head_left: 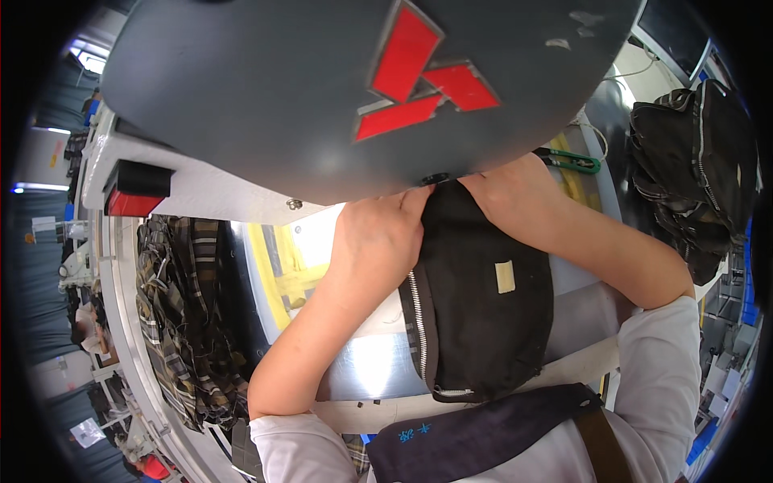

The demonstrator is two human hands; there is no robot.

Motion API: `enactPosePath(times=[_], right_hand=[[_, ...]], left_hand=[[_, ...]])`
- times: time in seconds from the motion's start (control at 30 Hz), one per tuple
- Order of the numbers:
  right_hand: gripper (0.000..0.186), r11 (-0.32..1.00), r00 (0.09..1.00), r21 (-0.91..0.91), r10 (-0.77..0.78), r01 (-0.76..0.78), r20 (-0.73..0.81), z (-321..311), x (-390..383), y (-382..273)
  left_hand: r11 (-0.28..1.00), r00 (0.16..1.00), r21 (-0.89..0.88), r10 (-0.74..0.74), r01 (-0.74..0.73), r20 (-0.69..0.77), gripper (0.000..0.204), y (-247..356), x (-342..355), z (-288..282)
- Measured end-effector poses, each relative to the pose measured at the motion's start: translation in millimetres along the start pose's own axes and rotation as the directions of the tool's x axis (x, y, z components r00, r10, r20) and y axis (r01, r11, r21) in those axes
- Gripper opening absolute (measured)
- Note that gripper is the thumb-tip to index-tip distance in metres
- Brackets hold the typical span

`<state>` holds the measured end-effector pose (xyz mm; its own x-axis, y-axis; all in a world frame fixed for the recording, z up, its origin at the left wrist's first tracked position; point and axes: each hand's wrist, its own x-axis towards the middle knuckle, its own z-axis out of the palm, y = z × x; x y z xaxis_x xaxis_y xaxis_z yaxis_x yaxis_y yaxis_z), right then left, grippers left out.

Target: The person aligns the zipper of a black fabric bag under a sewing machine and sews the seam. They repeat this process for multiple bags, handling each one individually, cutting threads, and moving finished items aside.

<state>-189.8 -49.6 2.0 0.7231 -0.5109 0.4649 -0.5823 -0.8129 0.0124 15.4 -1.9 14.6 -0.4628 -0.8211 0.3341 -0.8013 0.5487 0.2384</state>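
A black fabric piece [483, 322] with a metal zipper along its left side and a small pale patch lies on the work surface beneath a grey machine head [266, 97] with red emblem shapes. My left hand [382, 233] is closed at the piece's upper left edge, fingers bent against the cloth. My right hand [519, 201] holds the piece's upper right part, its fingertips partly hidden under the machine head. Green-handled snips [584, 163] lie just beyond my right hand.
Plaid fabric [185, 314] is heaped at the left, black zippered pieces [692, 169] at the right. A screen [676, 32] stands at the upper right. A white machine body [233, 197] crosses the upper left. Co-workers [90, 322] and other machines show at the far left.
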Motion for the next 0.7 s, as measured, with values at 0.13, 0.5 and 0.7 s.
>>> enactPosePath(times=[0.13, 0.5, 0.7], right_hand=[[0.025, 0.995, 0.995, 0.013, 0.100, -0.100, 0.013, -6.2, -17.0, -0.6], [0.017, 0.800, 0.991, 0.592, 0.133, -0.097, -0.018, -9.0, -42.5, -13.6], [0.021, 0.673, 1.000, 0.739, 0.024, -0.008, -0.012, -44.3, -74.5, -60.3]], left_hand=[[0.993, 0.999, -0.115, 0.032, -0.036, -0.036, 0.035, 7.1, -0.7, 9.7], [0.687, 0.828, -0.472, -0.391, 0.553, 0.401, 0.032, 26.0, -3.7, -12.3], [0.542, 0.846, -0.681, -0.112, 0.492, 0.522, 0.023, 30.6, -44.7, -27.3]])
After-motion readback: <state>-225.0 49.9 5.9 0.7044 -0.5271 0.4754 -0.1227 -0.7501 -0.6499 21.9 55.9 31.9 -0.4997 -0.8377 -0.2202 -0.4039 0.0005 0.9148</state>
